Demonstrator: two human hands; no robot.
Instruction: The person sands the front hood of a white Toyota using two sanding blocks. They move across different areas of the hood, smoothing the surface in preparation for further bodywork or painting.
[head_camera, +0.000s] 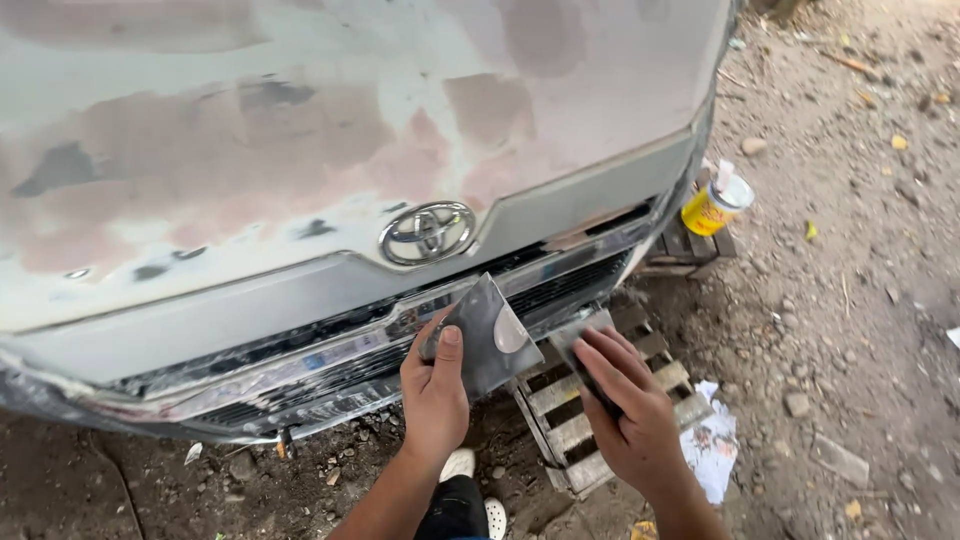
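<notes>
Your left hand (435, 395) grips a flat grey mixing board (487, 335), thumb laid on its face beside a pale dab of filler (511, 333). Your right hand (628, 405) closes around a dark spreader blade (580, 360), its edge just beside the board. Both sit below the grille (350, 350) of a sanded, filler-patched vehicle front (300, 150) bearing a chrome emblem (427, 232). Under your right hand: a wooden pallet (570, 430). Far right, on another pallet: a yellow tin (712, 205).
</notes>
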